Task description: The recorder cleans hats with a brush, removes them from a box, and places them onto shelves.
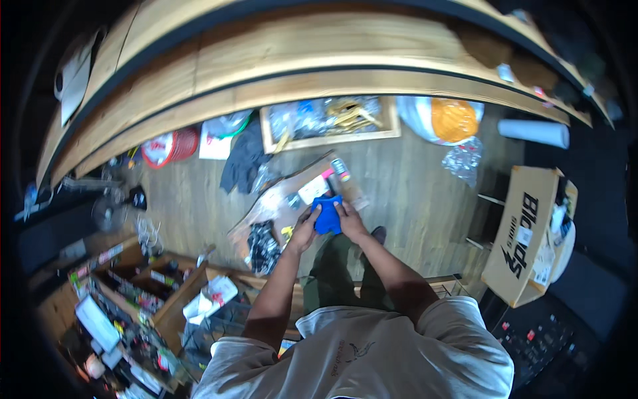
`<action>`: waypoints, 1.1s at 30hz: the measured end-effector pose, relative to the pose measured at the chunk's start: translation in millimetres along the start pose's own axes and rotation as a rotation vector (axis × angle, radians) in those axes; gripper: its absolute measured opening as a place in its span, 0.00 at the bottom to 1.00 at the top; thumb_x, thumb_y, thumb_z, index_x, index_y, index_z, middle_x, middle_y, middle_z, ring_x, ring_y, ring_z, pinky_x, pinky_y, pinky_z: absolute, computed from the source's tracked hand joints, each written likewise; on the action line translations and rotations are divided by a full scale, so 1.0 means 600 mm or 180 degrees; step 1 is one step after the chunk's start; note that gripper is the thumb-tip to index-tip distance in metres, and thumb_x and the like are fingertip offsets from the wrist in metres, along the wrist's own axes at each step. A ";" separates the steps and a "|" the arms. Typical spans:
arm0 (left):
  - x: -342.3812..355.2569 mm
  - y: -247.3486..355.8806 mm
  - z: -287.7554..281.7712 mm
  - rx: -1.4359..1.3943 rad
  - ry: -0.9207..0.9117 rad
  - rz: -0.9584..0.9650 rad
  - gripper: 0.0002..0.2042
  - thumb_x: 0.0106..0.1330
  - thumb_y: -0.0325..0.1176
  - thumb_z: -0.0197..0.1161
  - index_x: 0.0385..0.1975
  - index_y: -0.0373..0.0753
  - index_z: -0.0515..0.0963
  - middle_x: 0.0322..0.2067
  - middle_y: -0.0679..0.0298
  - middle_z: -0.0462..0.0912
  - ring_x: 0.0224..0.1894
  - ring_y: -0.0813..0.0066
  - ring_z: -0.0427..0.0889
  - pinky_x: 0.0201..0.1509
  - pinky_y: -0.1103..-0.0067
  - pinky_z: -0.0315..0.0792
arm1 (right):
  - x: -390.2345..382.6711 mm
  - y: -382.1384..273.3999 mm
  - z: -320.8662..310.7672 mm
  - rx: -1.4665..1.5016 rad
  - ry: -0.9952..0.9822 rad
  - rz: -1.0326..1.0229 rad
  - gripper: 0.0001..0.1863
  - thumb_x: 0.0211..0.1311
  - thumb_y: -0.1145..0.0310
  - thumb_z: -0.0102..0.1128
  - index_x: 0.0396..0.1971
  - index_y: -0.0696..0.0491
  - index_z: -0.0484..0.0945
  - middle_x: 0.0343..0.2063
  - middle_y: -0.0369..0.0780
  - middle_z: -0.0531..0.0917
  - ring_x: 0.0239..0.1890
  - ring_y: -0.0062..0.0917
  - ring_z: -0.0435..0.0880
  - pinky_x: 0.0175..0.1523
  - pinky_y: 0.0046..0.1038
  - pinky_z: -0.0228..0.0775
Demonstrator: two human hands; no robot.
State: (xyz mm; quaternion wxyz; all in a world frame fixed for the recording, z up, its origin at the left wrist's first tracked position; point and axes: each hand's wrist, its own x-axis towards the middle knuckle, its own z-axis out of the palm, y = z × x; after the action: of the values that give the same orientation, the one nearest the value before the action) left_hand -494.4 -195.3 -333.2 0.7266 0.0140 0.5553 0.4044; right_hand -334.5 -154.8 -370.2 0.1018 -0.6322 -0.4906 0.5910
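While both hands meet | blue cloth (327,215) between them | left hand (305,229), right hand (350,221) fingers grasping it

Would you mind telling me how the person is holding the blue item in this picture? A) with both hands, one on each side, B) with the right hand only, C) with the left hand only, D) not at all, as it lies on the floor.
A: the left hand and the right hand both grip the blue item, one on each side.
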 end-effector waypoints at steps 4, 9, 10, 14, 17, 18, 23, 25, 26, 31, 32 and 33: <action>-0.011 0.059 0.130 0.1674 -0.0026 0.0513 0.24 0.72 0.49 0.53 0.56 0.34 0.73 0.48 0.57 0.80 0.49 0.72 0.78 0.56 0.76 0.70 | -0.055 -0.077 -0.131 0.0111 0.0614 -0.0262 0.20 0.73 0.55 0.47 0.47 0.58 0.76 0.40 0.51 0.83 0.43 0.36 0.82 0.51 0.32 0.71; -0.033 0.080 0.345 0.2717 -0.0093 0.0958 0.28 0.75 0.53 0.43 0.42 0.29 0.78 0.38 0.55 0.82 0.42 0.67 0.79 0.51 0.73 0.70 | -0.106 -0.081 -0.337 0.0981 0.2089 -0.0095 0.18 0.73 0.55 0.46 0.42 0.55 0.78 0.24 0.40 0.80 0.25 0.25 0.77 0.35 0.31 0.71; -0.037 0.087 0.379 0.3006 -0.0091 0.0995 0.28 0.75 0.52 0.42 0.45 0.29 0.78 0.39 0.54 0.84 0.43 0.65 0.81 0.53 0.74 0.70 | -0.126 -0.077 -0.378 0.1062 0.2288 -0.0102 0.18 0.73 0.55 0.46 0.42 0.55 0.78 0.24 0.40 0.80 0.25 0.25 0.77 0.35 0.31 0.71; -0.028 0.043 0.507 0.2804 -0.0822 0.0813 0.21 0.76 0.44 0.44 0.38 0.31 0.80 0.35 0.61 0.84 0.41 0.75 0.81 0.49 0.76 0.73 | -0.245 -0.112 -0.499 0.0132 0.2447 -0.1700 0.21 0.71 0.56 0.49 0.54 0.55 0.72 0.43 0.47 0.78 0.41 0.35 0.79 0.50 0.34 0.71; -0.035 -0.032 0.594 0.1979 -0.1391 0.0891 0.17 0.75 0.42 0.45 0.48 0.38 0.77 0.42 0.63 0.81 0.45 0.77 0.79 0.48 0.76 0.74 | -0.314 -0.104 -0.513 -0.0372 0.2030 -0.1649 0.23 0.71 0.55 0.49 0.58 0.54 0.70 0.55 0.51 0.73 0.62 0.48 0.68 0.67 0.42 0.60; -0.035 -0.051 0.617 0.1994 -0.1357 0.0610 0.17 0.75 0.41 0.44 0.49 0.38 0.75 0.43 0.63 0.80 0.46 0.77 0.78 0.49 0.76 0.74 | -0.324 -0.082 -0.534 0.0007 0.2038 -0.1404 0.24 0.72 0.55 0.47 0.60 0.55 0.68 0.54 0.51 0.73 0.58 0.48 0.72 0.64 0.41 0.63; -0.092 -0.126 0.759 0.1189 -0.1898 -0.0488 0.23 0.77 0.48 0.42 0.57 0.35 0.67 0.51 0.58 0.77 0.52 0.71 0.78 0.58 0.73 0.73 | -0.380 0.035 -0.659 0.0912 0.2183 -0.0884 0.22 0.72 0.59 0.46 0.57 0.58 0.71 0.50 0.49 0.78 0.53 0.38 0.78 0.58 0.35 0.68; -0.103 -0.152 0.821 0.1240 -0.2022 -0.0289 0.22 0.77 0.47 0.43 0.58 0.35 0.67 0.52 0.58 0.77 0.53 0.71 0.77 0.59 0.72 0.71 | -0.403 0.082 -0.719 0.1604 0.2213 -0.0679 0.19 0.71 0.66 0.47 0.57 0.57 0.72 0.49 0.44 0.81 0.52 0.26 0.78 0.58 0.29 0.68; -0.113 -0.161 0.853 0.1215 -0.2140 -0.0066 0.22 0.77 0.46 0.44 0.59 0.35 0.66 0.53 0.58 0.76 0.54 0.70 0.77 0.61 0.71 0.70 | -0.420 0.105 -0.749 0.2123 0.2081 -0.0947 0.19 0.70 0.69 0.46 0.57 0.57 0.73 0.50 0.43 0.81 0.53 0.26 0.77 0.60 0.29 0.67; -0.128 -0.195 0.999 0.1632 -0.2586 0.0136 0.22 0.75 0.46 0.48 0.60 0.37 0.66 0.53 0.59 0.76 0.53 0.71 0.77 0.59 0.72 0.71 | -0.542 0.178 -0.898 0.3952 0.1803 -0.1421 0.28 0.66 0.68 0.52 0.66 0.55 0.63 0.60 0.42 0.71 0.62 0.28 0.70 0.63 0.30 0.63; -0.144 -0.206 1.024 0.1836 -0.2571 0.0250 0.22 0.75 0.46 0.49 0.60 0.38 0.66 0.52 0.60 0.77 0.52 0.73 0.77 0.59 0.72 0.71 | -0.567 0.162 -0.912 0.3568 0.1891 -0.1151 0.31 0.66 0.61 0.55 0.66 0.56 0.62 0.61 0.43 0.70 0.62 0.30 0.69 0.64 0.31 0.64; -0.105 -0.238 1.023 0.2125 -0.2599 0.0484 0.20 0.74 0.46 0.51 0.57 0.38 0.69 0.50 0.62 0.78 0.49 0.76 0.78 0.57 0.75 0.72 | -0.583 0.155 -0.922 0.3181 0.1977 -0.0879 0.35 0.66 0.54 0.58 0.66 0.57 0.61 0.63 0.44 0.70 0.63 0.33 0.69 0.64 0.32 0.64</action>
State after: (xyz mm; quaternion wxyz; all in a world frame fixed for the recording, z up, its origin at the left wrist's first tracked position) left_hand 86.3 -66.1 -115.0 0.8083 0.4409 0.3232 0.2188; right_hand 243.6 -210.5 -54.0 0.6008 -0.5813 -0.1784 0.5189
